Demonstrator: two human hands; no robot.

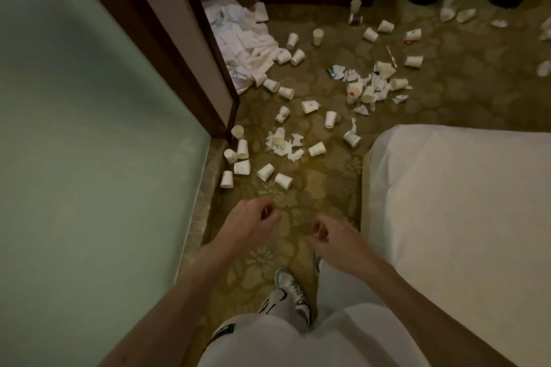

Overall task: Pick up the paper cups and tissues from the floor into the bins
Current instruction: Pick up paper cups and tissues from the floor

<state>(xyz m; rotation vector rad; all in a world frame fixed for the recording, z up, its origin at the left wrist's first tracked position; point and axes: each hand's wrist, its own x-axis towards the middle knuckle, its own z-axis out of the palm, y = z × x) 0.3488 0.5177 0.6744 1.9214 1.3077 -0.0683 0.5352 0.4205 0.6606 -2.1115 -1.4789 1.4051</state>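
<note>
Barely into the pickup: left hand (253, 217) and right hand (331, 234), loosely curled and empty, above near patterned olive carpet (316, 188). Scattered ahead, white paper cups (283, 180) and crumpled white tissues (295, 154). Next, likely: stooping for nearest cups, near left.

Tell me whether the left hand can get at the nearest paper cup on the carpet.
Probably yes. The left hand holds nothing, and only bare carpet lies between it and the nearest paper cup; the person would likely need to bend down.
</note>
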